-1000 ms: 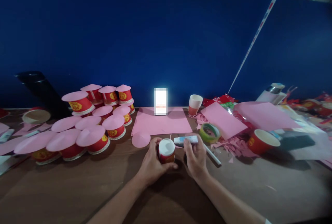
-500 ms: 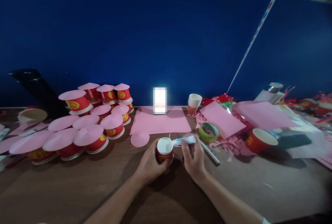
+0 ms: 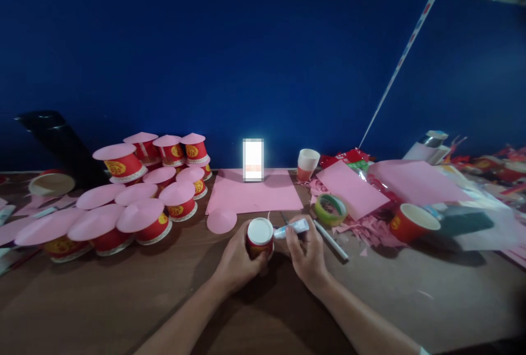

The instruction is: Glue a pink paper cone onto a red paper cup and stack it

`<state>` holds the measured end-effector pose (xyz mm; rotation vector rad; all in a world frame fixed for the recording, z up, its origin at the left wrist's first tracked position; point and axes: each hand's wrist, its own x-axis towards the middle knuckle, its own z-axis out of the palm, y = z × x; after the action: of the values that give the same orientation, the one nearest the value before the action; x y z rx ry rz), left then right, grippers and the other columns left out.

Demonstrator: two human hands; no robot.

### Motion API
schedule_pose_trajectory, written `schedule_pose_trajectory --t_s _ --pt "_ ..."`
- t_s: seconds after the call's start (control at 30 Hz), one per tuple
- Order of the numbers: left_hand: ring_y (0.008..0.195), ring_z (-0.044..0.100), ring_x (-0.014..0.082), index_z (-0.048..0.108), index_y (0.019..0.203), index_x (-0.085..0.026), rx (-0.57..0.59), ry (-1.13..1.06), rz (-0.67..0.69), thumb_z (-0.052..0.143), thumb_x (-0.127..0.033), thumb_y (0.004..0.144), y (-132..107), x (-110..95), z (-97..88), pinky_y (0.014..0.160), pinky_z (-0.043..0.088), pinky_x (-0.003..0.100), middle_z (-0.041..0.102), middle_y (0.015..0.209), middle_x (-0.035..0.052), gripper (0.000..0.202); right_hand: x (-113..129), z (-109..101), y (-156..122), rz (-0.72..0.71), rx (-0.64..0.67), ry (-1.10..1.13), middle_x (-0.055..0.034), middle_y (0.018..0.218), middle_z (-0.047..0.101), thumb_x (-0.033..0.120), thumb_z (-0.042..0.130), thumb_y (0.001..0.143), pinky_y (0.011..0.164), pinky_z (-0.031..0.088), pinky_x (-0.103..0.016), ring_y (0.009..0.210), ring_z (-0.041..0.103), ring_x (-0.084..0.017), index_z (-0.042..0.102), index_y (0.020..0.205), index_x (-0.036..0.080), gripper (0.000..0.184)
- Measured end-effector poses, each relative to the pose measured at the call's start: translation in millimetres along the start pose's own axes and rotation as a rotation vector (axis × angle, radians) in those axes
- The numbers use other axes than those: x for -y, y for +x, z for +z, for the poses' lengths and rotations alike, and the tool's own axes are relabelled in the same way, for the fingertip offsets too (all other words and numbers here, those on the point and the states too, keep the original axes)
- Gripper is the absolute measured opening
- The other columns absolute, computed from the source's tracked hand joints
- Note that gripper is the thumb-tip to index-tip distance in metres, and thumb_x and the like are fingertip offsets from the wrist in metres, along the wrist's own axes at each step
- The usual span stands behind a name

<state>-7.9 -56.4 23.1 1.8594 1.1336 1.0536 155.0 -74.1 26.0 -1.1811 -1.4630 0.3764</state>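
Note:
My left hand [image 3: 238,259] is wrapped round an upside-down red paper cup [image 3: 260,237] with its white base facing up, standing on the brown table [image 3: 102,300]. My right hand [image 3: 306,253] grips a small white glue tube [image 3: 291,228], whose tip points left and touches the cup's rim. A loose pink paper cone [image 3: 222,220] lies just left of the cup. A white pen [image 3: 331,240] lies right of my right hand.
Several red cups topped with pink cones [image 3: 139,218] crowd the left. A pink sheet [image 3: 255,193] and a lit phone [image 3: 253,159] lie behind. A green tape roll [image 3: 331,209], pink scraps, an upright red cup [image 3: 413,222] and more pink paper [image 3: 415,182] fill the right.
My right hand has brought the glue tube leftward and tilted it down until its tip meets the cup. The left hand keeps holding the cup.

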Motion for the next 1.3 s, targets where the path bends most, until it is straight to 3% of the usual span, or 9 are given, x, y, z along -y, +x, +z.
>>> schedule_pose_trajectory --t_s 0.17,0.47,0.67,1.07,1.3 --pt "0.086 0.059 0.0186 0.051 0.106 -0.018 0.009 -0.022 -0.037 0.062 -0.022 0.068 -0.2 -3.0 -1.0 0.078 0.047 0.031 0.063 0.098 0.0045 0.04 3.1 0.0 -2.5 -0.005 -0.062 0.008 0.0002 0.07 0.053 0.024 0.052 0.084 0.054 0.043 -0.022 0.058 0.05 -0.012 0.047 0.085 0.019 0.006" --pt "0.084 0.059 0.0187 0.054 0.102 -0.018 -0.037 0.02 -0.052 0.063 -0.028 0.07 0.4 -3.3 -1.7 0.076 0.047 0.031 0.064 0.095 0.0045 0.035 2.3 -2.5 -5.2 -0.071 0.046 -0.065 0.0021 0.067 0.05 0.023 0.053 0.082 0.052 0.04 -0.021 0.054 0.048 -0.011 0.046 0.081 0.019 0.008" --pt "0.083 0.059 0.018 0.054 0.103 -0.018 -0.052 0.025 -0.064 0.064 -0.028 0.069 0.4 -2.8 -1.4 0.075 0.046 0.03 0.064 0.095 0.0037 0.037 3.3 -2.5 -6.1 -0.057 -0.034 -0.042 0.0025 0.065 0.051 0.021 0.053 0.082 0.049 0.041 -0.021 0.051 0.048 -0.01 0.046 0.082 0.02 0.007" --pt "0.088 0.06 0.0205 0.054 0.104 -0.019 -0.114 0.037 -0.115 0.067 -0.034 0.066 1.7 1.4 -0.8 0.078 0.047 0.033 0.064 0.098 0.0047 0.043 3.4 -1.5 -7.2 -0.134 0.046 -0.111 0.0025 0.065 0.051 0.022 0.052 0.082 0.05 0.04 -0.021 0.053 0.05 -0.01 0.045 0.08 0.02 0.008" --pt "0.08 0.06 0.0193 0.054 0.1 -0.018 -0.104 0.066 -0.121 0.066 -0.04 0.066 0.1 0.3 -1.2 0.071 0.047 0.031 0.065 0.093 0.0044 0.042 2.3 0.2 -6.2 -0.071 -0.046 -0.046 0.0023 0.065 0.052 0.021 0.053 0.083 0.05 0.042 -0.021 0.051 0.05 -0.01 0.046 0.084 0.019 0.008"
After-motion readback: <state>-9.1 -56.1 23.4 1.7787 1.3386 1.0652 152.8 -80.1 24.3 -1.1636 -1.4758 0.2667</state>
